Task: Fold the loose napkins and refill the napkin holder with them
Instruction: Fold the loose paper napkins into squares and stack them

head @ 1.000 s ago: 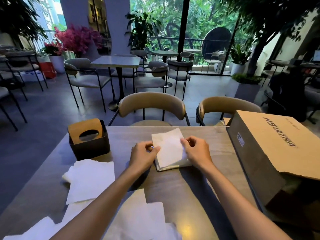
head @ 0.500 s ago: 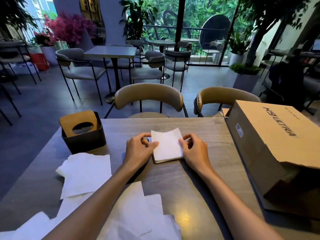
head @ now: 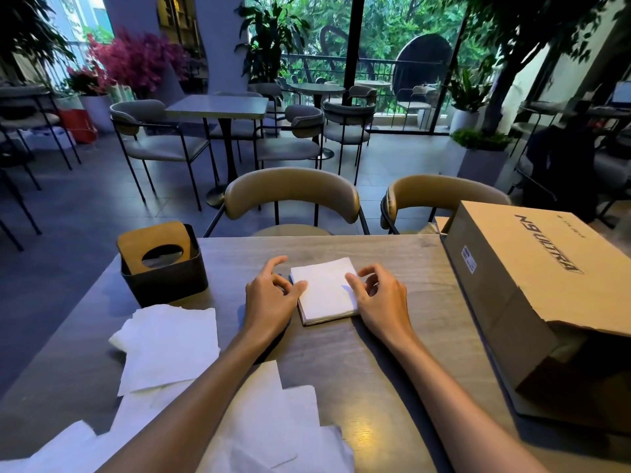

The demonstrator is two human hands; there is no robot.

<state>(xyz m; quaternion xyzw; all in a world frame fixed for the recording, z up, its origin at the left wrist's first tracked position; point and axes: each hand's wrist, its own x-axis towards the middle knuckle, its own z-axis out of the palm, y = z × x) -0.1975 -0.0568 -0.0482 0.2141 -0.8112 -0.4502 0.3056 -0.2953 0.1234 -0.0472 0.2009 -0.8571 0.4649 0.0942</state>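
A stack of folded white napkins lies flat on the wooden table, straight ahead of me. My left hand sits at its left edge, thumb tip touching the top napkin, fingers loosely curled and lifted. My right hand sits at the right edge, its fingertips resting on the top napkin. Neither hand grips anything. The dark napkin holder with a wooden lid and round hole stands at the back left. Loose unfolded napkins lie at the left, and more napkins near the front edge under my left forearm.
A large cardboard box lies along the table's right side, close to my right forearm. Two tan chairs stand behind the table's far edge. Further back are other café tables, chairs and potted plants.
The top napkin, held raised between both hands a second ago, now lies flat on the stack. Both hands have let go of it and loosened at its edges.
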